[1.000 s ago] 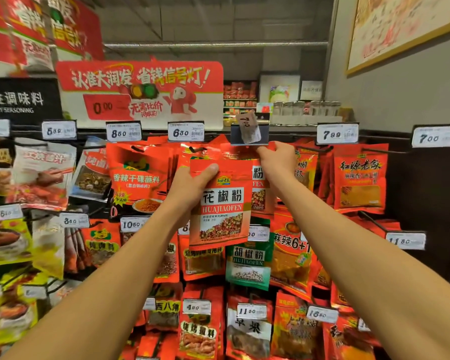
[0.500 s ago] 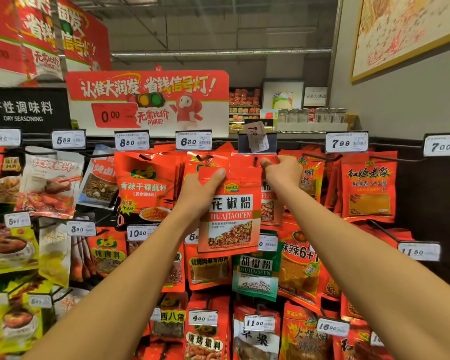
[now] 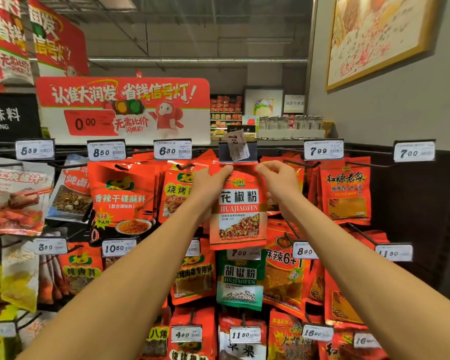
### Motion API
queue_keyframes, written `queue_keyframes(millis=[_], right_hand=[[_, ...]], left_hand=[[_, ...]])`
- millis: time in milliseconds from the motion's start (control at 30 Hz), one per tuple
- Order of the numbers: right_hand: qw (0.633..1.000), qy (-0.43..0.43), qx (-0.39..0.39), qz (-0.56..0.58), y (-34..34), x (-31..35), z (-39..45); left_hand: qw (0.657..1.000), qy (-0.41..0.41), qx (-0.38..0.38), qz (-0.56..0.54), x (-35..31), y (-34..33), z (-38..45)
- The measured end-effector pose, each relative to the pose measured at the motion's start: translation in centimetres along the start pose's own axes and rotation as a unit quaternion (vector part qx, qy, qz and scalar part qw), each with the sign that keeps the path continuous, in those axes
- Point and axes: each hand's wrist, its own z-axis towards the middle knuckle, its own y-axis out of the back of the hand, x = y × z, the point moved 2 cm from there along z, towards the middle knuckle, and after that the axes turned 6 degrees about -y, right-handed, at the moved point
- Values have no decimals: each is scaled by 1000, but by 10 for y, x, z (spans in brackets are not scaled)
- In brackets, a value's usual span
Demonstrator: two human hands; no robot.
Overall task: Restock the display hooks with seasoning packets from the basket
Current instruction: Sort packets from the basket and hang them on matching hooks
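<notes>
Though still gripped, packet [image 3: 238,209] higher.

Seasoning rack [image 3: 413,193] with hooks

Red packets [image 3: 344,190] hung in rows from its hooks, a price tag [image 3: 172,149] fronting each.

**Around the grip**

Pinched at its top corners: packet [image 3: 238,209], left hand [image 3: 209,187] on one side, right hand [image 3: 279,181] on the other. Directly above the grip, tag holder [image 3: 238,152]. Below, pepper packet [image 3: 240,280]. Left, barbecue packet [image 3: 178,193].
</notes>
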Motion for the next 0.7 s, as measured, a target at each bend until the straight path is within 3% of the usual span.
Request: queue_keyframes(millis=[167, 400, 600, 700], right_hand=[[996, -2, -45, -72, -9, 8, 14], [984, -27, -84, -154, -15, -3, 19], [982, -3, -77, -174, -13, -24, 9], [975, 2, -108, -192, -17, -22, 15]], left_hand=[[999, 0, -52, 12, 4, -8, 12], [993, 61, -87, 48, 10, -11, 22], [977, -28, -108, 183, 30, -1, 15], [974, -11, -128, 184, 32, 0, 21]])
